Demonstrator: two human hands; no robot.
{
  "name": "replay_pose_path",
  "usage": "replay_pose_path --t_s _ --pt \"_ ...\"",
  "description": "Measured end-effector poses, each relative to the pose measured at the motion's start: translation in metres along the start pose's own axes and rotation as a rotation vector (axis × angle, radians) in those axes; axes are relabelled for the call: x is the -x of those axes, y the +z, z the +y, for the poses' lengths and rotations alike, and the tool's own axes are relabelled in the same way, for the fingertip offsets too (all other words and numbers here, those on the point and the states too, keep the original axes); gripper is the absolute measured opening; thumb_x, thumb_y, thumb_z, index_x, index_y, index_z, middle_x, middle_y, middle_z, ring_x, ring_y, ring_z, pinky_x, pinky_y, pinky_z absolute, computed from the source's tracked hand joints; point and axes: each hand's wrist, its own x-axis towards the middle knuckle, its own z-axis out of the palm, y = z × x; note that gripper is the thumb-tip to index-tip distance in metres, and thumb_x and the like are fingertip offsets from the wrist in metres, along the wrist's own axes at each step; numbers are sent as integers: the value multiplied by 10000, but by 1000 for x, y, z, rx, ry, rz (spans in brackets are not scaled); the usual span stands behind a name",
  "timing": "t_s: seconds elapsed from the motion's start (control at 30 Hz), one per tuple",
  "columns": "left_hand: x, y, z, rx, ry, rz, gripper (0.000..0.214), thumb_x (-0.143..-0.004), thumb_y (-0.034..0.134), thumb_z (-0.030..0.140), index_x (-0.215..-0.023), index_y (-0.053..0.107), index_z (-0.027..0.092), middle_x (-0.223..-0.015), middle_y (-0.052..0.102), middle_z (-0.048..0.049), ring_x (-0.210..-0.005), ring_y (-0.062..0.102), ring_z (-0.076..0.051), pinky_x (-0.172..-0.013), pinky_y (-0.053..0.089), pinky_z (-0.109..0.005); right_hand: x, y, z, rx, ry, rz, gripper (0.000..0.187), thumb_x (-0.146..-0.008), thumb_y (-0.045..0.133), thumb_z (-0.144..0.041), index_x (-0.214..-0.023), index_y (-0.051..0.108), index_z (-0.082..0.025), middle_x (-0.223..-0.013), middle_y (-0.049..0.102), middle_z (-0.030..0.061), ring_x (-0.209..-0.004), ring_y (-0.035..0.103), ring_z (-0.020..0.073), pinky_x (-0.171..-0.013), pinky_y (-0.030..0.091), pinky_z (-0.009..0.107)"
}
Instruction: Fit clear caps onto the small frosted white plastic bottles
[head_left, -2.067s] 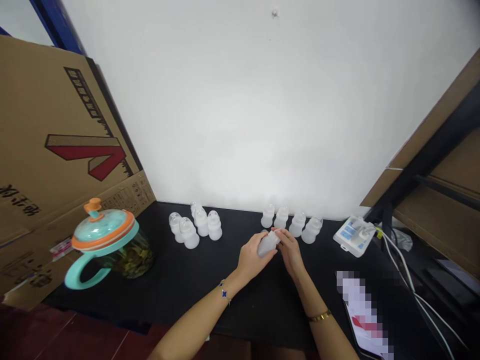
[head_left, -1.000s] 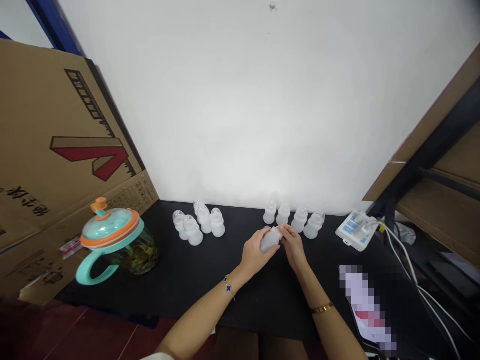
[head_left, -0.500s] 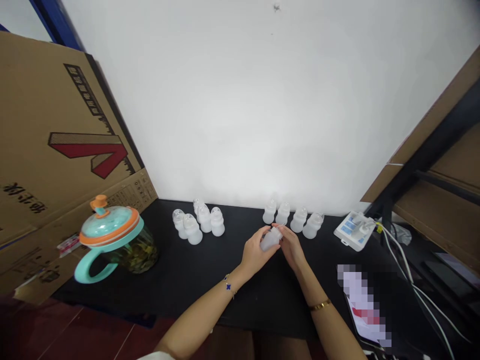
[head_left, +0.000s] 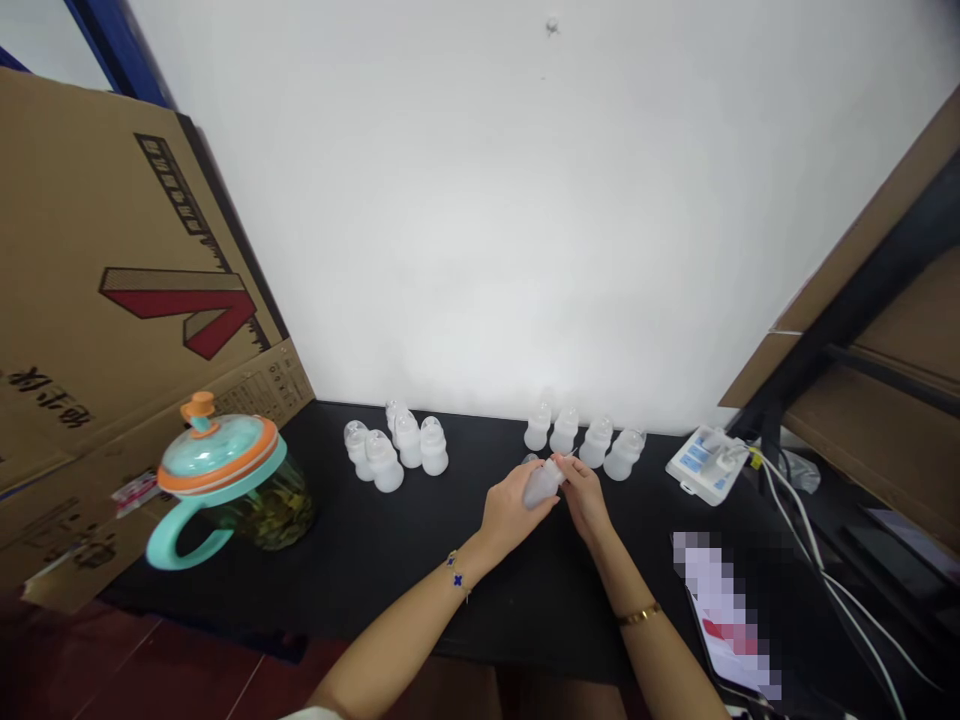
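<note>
bottle: we hold one frosted bottle point(head_left: 541, 487) between our hands, at 12 o'clock from our wrists, above the black table top point(head_left: 352, 590).
long axis: slanted, with the narrow end toward 1 o'clock and the wide base toward 7 o'clock.
nearer hand: our left hand point(head_left: 512, 510) lies along the body and is nearer the base; our right hand point(head_left: 582, 497) is at the narrow end.
hands: together and closed on the bottle, left fingers curled around its body, right fingers pinching the narrow end.
beyond: a row of four bottles point(head_left: 596, 442) stands just past our hands at 12 o'clock; a cluster of bottles point(head_left: 394, 445) stands at 10 o'clock.
farther out: a lidded glass jar point(head_left: 225, 480) at 9 o'clock, a white power strip point(head_left: 705, 465) at 2 o'clock, a blurred phone point(head_left: 727, 620) at 4 o'clock.
</note>
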Motion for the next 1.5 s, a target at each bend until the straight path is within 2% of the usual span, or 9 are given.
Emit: replay_pose_path --t_s 0.1,0.17,0.27,0.4,0.53,0.83,1.13,1.33,1.5 --pt "0 0 -1 41 -9 1 527 -787 768 346 -1281 602 269 -1295 682 -51 -1152 666 -262 -997 543 -388 2 1 0 13 -13 -11 304 -670 874 -459 -638 715 -202 -744 662 9 -695 556 152 -667 456 290" --pt "-2 -2 0 153 -65 -17 516 -772 784 371 -1250 617 267 -1264 696 -52 -1104 681 -261 -974 545 -394 2 1 0 20 -5 -16 303 -681 863 -483 -701 744 -205 -766 680 17 -715 575 165 -684 460 303" --pt "-6 -2 1 496 -215 -101 496 -743 810 408 -1162 626 219 -1113 745 -77 -966 716 -251 -858 569 -366 3 1 -2 16 26 -67 363 -703 832 -533 -854 793 -205 -860 726 54 -813 625 215 -751 478 339" --pt "-10 0 1 975 -443 -238 601 -660 866 450 -1090 554 168 -856 756 -78 -710 726 -232 -677 585 -350 6 0 -7 -20 78 -196 413 -764 763 -565 -978 804 -213 -1119 739 100 -1083 628 306 -904 479 396" --pt "-12 -2 3 1178 -552 -291 604 -638 880 462 -1041 547 159 -859 746 -89 -662 715 -237 -598 603 -373 10 0 -10 -86 118 -247 375 -776 746 -570 -939 802 -237 -1254 699 91 -1233 570 338 -976 467 424" --pt "-14 -2 0 1069 -501 -271 625 -597 909 439 -1060 603 152 -804 755 -67 -600 707 -210 -593 584 -329 6 0 -6 -104 105 -189 340 -740 805 -533 -853 792 -213 -1116 741 98 -1147 619 315 -950 478 405" --pt "-11 1 -2 937 -374 -205 545 -678 871 408 -1083 616 147 -890 774 -92 -783 738 -235 -717 562 -316 2 3 0 -91 109 -88 372 -704 831 -551 -821 797 -200 -1050 752 103 -1113 632 320 -948 480 425" --pt "-11 -2 3 901 -365 -199 515 -698 852 418 -1068 605 156 -846 764 -68 -737 722 -212 -676 542 -292 3 2 -2 -64 113 -117 394 -727 814 -558 -880 804 -196 -1057 755 103 -1036 659 297 -911 494 416" --pt "-10 -2 6 876 -353 -184 521 -692 848 435 -1066 606 167 -878 765 -71 -761 725 -220 -707 554 -309 5 5 -5 -46 98 -107 392 -725 811 -563 -867 797 -198 -1052 756 105 -1024 667 295 -900 495 412"
